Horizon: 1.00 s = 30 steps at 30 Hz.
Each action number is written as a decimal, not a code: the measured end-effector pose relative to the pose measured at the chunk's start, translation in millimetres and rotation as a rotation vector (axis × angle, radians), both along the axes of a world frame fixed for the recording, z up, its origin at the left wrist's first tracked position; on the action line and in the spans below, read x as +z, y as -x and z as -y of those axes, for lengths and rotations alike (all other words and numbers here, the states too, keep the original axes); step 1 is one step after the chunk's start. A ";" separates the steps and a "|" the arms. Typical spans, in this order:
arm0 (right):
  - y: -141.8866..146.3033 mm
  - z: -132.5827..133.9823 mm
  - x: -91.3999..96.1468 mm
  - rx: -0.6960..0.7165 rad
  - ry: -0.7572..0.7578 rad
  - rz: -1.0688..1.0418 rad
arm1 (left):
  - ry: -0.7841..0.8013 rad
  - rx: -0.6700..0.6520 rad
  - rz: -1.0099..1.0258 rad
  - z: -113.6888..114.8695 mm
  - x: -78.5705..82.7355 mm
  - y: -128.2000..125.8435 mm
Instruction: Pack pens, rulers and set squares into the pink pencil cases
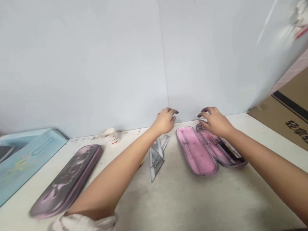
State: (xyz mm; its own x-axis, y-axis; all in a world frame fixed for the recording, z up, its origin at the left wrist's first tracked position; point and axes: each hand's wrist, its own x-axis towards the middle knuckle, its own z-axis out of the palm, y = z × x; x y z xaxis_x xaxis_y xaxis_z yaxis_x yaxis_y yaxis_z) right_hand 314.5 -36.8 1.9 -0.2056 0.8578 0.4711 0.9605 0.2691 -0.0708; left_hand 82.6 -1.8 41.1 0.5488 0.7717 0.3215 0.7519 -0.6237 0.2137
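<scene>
Two hands reach toward the far edge of a white table (183,205). The left hand (165,122) is narrow and loosely curled, holding nothing, just past a stack of clear set squares (157,157). The right hand (214,122) is half open, its fingers (204,113) spread over the far end of an open pencil case (196,150); whether they touch the rim cannot be told. This case lies unfolded, one pink-lined half bare, the other holding dark pens (231,152), with anything further along partly hidden by the hand. A closed purple-and-black pencil case (64,181) lies left of the left forearm (113,173), and a tape roll (109,135) sits near the wall (120,64).

Pressing down or snagging the open case's rim could tip that half and spill the pens, since no strap holding them is visible. A low sweep of the left forearm could also knock the set squares, shifting them against the open case.
</scene>
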 end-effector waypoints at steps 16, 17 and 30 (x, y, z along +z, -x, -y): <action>212.8 74.9 -48.9 0.483 0.178 -0.011 | -0.053 0.204 -0.233 132.4 -93.4 167.9; 221.0 76.8 -52.3 0.506 0.177 0.016 | -0.056 0.192 -0.238 135.7 -96.9 169.3; 180.2 100.8 -20.8 0.444 -0.079 -0.142 | 0.262 0.011 0.577 125.9 -50.9 115.6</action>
